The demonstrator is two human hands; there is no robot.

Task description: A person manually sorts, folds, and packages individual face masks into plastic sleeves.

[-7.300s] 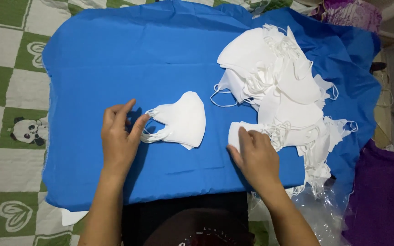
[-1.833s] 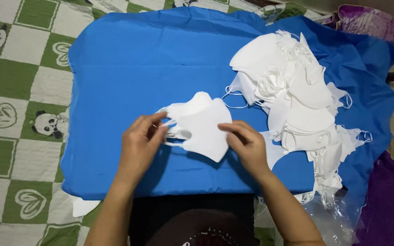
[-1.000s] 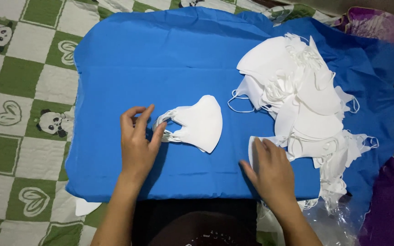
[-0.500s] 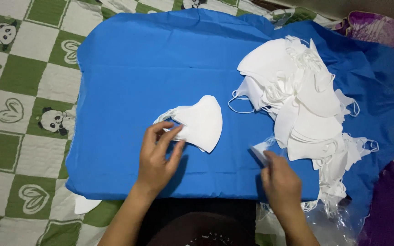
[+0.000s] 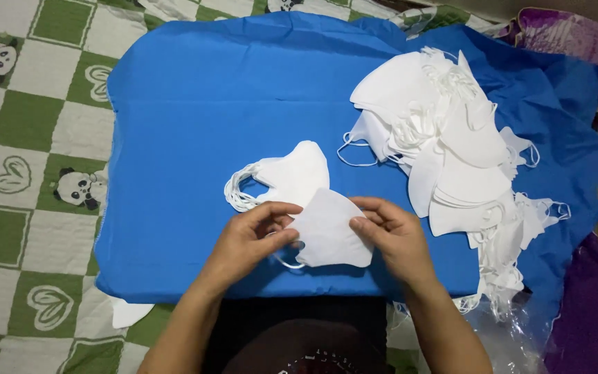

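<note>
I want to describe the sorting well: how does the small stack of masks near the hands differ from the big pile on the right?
The small stack is neat, its ear loops bunched on one side; the big pile is loose and spread, loops tangled. The small stack holds few masks, the big pile many. Both are white folded masks on the blue cloth.

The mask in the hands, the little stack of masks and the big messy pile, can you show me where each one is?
held mask [image 5: 330, 235], head view, middle of its white panel
small stack of masks [image 5: 299, 173], head view, top mask's panel
big pile of masks [image 5: 444, 138], head view, centre of the heap
</note>
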